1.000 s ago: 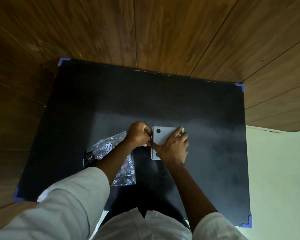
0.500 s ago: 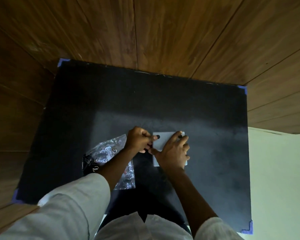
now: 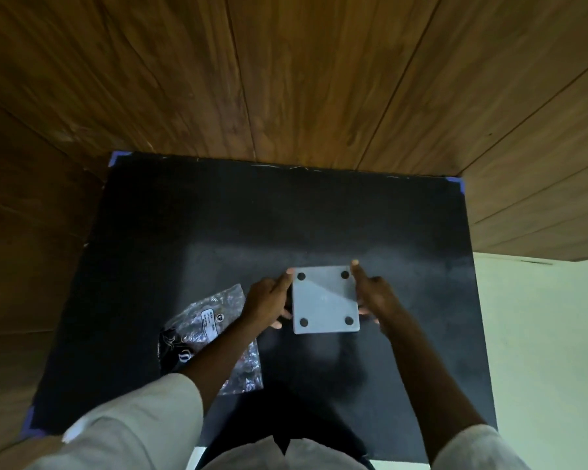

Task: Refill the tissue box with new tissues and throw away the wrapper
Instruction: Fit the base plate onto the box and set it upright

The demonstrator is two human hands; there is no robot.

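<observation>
A square grey tissue box point(image 3: 325, 299) sits on the black mat point(image 3: 184, 232), showing a flat face with a dark round pad at each corner. My left hand point(image 3: 269, 301) grips its left side, index finger stretched along the edge. Against its right side presses my right hand point(image 3: 374, 295), forefinger pointing up at the far right corner. The crinkled clear plastic wrapper point(image 3: 214, 337), with a white label and black print, lies left of the box, partly under my left forearm. No tissues are visible.
The mat covers a small table set into a corner of wood-panelled walls point(image 3: 286, 79). Blue tape marks the mat's corners point(image 3: 457, 183). A pale floor point(image 3: 550, 351) shows to the right. My white sleeves fill the bottom of the view.
My right hand lay on top of the box; it now holds the right side, and my left hand has opened along the left side. The box's whole face with four pads is now exposed.
</observation>
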